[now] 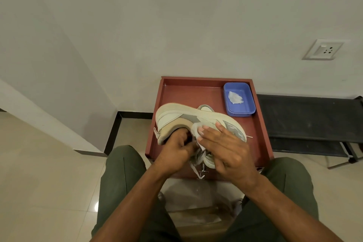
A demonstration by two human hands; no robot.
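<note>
Sneaker (176,116) is up in the air, held on its side over the near left part of the tray (186,92), sole turned towards the wall. Left hand (176,149) has its fingers curled into the collar, gripping it from underneath. Right hand (225,149) lies flat on the side panel, fingers pretty much straight, pressing a wipe (196,128) against it.

Looks light to me, with a stiff sole and a soft upper that'll give under pressure, so the collar or heel seems the sensible place to hold while rubbing. Laces dangle loose and could snag.

Second shoe (208,160) lies on the tray under the hands, near the front edge. Blue tub (253,100) sits in the far right corner with a white wad (234,97) inside. Off the right edge there's a black rack (304,116), and a socket (324,49) on the wall above it.
</note>
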